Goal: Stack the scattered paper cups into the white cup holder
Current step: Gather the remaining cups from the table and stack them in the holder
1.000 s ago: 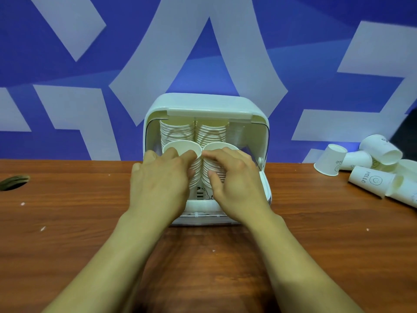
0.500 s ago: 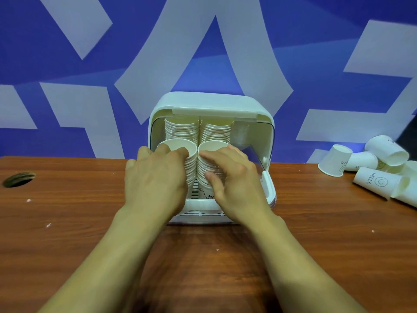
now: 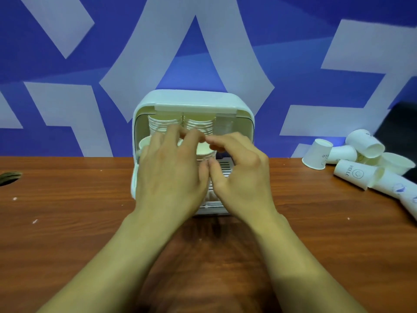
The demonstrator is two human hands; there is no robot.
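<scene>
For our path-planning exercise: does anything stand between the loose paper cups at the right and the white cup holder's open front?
Nothing on the table does: bare wood lies between the loose paper cups and the white cup holder. Only the person's left hand and right hand cover its open front.

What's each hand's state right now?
Left hand: over the front left cup stack, grip cannot be told.
Right hand: pinches the front right cup stack.

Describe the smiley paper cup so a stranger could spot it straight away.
At the right end of the brown wooden table, loose white paper cups lie in a heap. Take the cup lying sideways at the front, the only one whose HELLO and smiley show in full.
</scene>
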